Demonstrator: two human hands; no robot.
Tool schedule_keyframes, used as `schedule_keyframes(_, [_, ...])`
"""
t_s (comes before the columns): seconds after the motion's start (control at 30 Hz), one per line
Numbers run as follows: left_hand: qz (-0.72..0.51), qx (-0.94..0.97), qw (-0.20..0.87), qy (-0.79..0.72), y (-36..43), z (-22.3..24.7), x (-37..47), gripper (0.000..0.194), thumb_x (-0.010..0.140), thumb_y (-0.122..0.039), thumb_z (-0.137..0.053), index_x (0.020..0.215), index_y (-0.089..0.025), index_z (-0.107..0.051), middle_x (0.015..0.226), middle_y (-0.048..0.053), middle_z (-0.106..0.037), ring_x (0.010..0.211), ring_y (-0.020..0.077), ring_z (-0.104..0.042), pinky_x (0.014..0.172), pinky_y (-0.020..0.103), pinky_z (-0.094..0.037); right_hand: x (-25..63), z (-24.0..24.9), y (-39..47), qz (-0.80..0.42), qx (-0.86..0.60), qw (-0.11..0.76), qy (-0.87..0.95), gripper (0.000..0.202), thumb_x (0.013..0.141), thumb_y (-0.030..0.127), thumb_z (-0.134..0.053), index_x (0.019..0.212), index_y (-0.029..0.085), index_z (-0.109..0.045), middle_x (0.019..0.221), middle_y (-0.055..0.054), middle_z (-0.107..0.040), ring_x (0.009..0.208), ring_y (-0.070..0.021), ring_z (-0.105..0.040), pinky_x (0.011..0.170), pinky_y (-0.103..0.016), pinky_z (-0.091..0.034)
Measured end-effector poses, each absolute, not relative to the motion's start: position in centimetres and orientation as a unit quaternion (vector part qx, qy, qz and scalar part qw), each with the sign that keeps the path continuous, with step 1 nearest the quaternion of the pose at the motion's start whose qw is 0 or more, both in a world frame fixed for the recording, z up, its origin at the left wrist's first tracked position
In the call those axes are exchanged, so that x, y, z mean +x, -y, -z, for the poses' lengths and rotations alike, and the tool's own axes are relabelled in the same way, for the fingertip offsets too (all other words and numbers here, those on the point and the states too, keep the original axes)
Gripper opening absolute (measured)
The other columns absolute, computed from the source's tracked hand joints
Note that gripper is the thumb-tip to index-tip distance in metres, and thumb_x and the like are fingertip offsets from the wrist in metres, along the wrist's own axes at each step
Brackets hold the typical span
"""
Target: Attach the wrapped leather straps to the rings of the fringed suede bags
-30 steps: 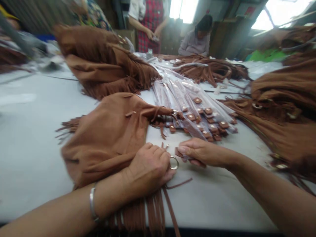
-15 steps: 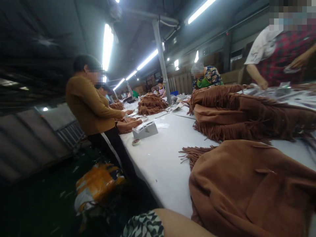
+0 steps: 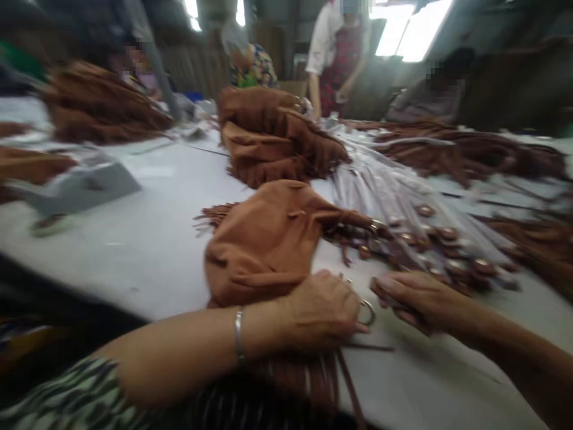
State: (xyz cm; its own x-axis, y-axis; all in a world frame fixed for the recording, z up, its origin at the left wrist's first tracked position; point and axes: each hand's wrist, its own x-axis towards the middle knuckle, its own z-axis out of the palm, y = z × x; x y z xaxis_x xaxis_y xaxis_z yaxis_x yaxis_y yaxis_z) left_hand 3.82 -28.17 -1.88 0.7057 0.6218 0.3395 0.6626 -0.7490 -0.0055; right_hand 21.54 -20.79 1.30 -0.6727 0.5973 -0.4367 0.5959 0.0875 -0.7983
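A brown fringed suede-like bag (image 3: 264, 239) lies on the white table in front of me, its fringe spread out at both ends. My left hand (image 3: 322, 307), with a silver bangle on the wrist, is closed on the near end of the bag beside a metal ring (image 3: 367, 312). To the right of that ring, and apart from it, my right hand (image 3: 414, 298) is closed around a small brown piece (image 3: 376, 286), which looks like a strap end. Blur and my fingers hide most of that piece.
Plastic-wrapped straps (image 3: 380, 185) with brown ends and metal fittings lie at the right. Stacked fringed bags (image 3: 268, 131) stand behind. A grey tape dispenser (image 3: 89, 182) and a tape roll (image 3: 51, 226) are at the left. Co-workers stand across the table, one in a red checked apron (image 3: 344, 65).
The view has swung right and down. Both my hands now show over the bag's near end, while before only part of my left arm was visible. The co-worker in mustard has left view.
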Motion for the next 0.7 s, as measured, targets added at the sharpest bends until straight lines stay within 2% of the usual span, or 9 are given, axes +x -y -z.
schedule_keyframes(0.1, [0.194, -0.926, 0.033, 0.322, 27.4, 3.2, 3.6, 0.037, 0.092, -0.039, -0.034, 0.083, -0.009, -0.055, 0.082, 0.011, -0.056, 0.076, 0.0225, -0.052, 0.067, 0.037, -0.043, 24.3, -1.8, 22.0, -0.558, -0.421, -0.015, 0.715, 0.046, 0.088, 0.055, -0.035, 0.073, 0.015, -0.049, 0.047, 0.005, -0.038, 0.037, -0.0057, -0.033, 0.035, -0.018, -0.026])
schedule_keyframes(0.47, [0.215, -0.929, 0.036, 0.3, 27.8, 3.3, 3.5, 0.038, 0.093, -0.039, -0.034, 0.085, -0.008, -0.055, 0.083, 0.012, -0.058, 0.079, 0.0224, -0.053, 0.071, 0.038, -0.045, 23.1, -0.4, 20.9, -0.638, -0.325, -0.032, 0.698, 0.044, 0.087, 0.052, -0.041, 0.066, 0.014, -0.045, 0.044, 0.007, -0.037, 0.035, -0.0043, -0.029, 0.031, -0.014, -0.025])
schedule_keyframes(0.7, [0.227, -0.931, 0.016, 0.286, 27.6, 3.1, 3.3, 0.04, 0.093, -0.04, -0.032, 0.085, -0.009, -0.055, 0.083, 0.011, -0.059, 0.078, 0.0209, -0.054, 0.07, 0.036, -0.045, 22.8, 0.1, 19.6, -0.728, -0.291, -0.097, 0.613, 0.043, 0.083, 0.053, -0.049, 0.066, 0.014, -0.045, 0.039, 0.008, -0.037, 0.03, -0.0033, -0.026, 0.027, -0.014, -0.022])
